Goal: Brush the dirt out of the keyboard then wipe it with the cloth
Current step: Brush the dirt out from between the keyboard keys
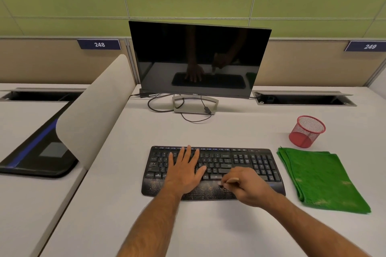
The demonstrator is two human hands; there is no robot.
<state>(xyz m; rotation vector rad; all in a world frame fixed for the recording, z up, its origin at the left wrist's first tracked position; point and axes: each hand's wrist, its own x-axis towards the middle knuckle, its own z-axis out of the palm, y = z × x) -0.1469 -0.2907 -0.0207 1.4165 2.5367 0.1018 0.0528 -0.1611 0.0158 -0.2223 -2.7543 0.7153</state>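
A small brush (226, 182) with a pale handle is pinched in the curled fingers of the right hand (247, 186). Its handle lies roughly level, along the left-right line of the desk, and its dark bristle end points left and down onto the palm rest; the bristles are blurred and cannot be resolved further. The left hand (184, 171) is laid flat, fingers straight and spread, on the left half of the keys, holding nothing.

The keyboard (250, 162) is a black full-size unit set near the front edge of the desk, with its long axis running left to right and its number pad at the right end. Pale specks are scattered over the palm rest along its near edge.

The folded green cloth (319, 179) is placed flat just beside the right end of the keyboard, apart from it, its long axis angled toward the near right.

All items are carried on a pale grey desk (229, 129). Behind the cloth a red mesh cup (307, 131) stands upright. A dark monitor (198, 58) on a grey stand is positioned behind the keyboard, with loose cables (158, 104) at its base. A curved divider (94, 110) bounds the desk on the left; beyond it a black mat (35, 152) lies on the next desk. The back is closed by beige and green panels bearing the labels 248 (99, 44) and 249 (369, 46).
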